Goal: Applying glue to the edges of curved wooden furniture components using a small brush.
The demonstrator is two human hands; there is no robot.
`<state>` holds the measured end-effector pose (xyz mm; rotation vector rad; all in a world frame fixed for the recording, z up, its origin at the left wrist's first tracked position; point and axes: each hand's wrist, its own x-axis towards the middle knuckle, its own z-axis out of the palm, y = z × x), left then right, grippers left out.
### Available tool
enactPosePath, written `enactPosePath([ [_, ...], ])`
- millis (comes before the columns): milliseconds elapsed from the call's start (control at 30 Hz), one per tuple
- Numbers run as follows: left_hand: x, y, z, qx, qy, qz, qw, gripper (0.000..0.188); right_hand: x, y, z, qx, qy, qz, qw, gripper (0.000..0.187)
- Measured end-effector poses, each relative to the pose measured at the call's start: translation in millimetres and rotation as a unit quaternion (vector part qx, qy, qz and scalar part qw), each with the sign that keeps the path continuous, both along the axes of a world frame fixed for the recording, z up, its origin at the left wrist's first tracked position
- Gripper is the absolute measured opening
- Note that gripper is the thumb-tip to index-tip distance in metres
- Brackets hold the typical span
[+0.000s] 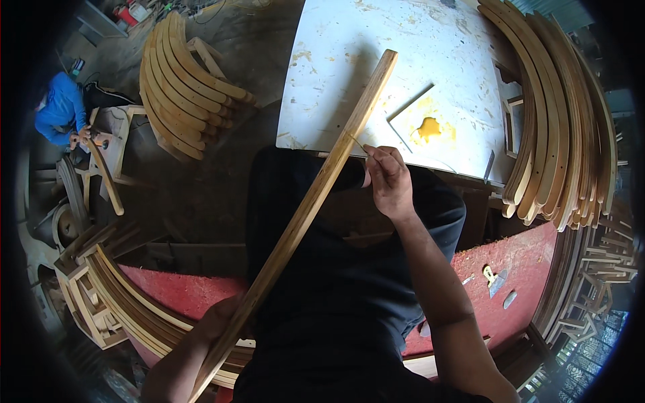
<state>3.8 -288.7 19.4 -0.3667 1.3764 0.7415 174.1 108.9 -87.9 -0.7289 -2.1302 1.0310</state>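
A long wooden bar slants across my lap, its far end over a white board. My left hand is closed around the bar low down; the bar and shadow hide part of its fingers. My right hand pinches a thin, narrow tool, its tip touching the bar's side near the board's front edge. The tool's exact kind is too small to make out. A yellow-orange blob of paste lies on a paler square on the board, right of the bar.
Stacked curved wooden slats stand right, back left and lower left. A putty knife lies on the red surface at my right. Farther left, a person in blue handles a curved wooden piece.
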Motion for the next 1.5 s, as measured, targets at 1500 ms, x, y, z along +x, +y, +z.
enactPosePath([
  [1500, 23, -28, 64, -0.023, 0.005, 0.047, 0.999, 0.048, 9, 8, 45, 0.172, -0.183, 0.040, 0.967, 0.035],
])
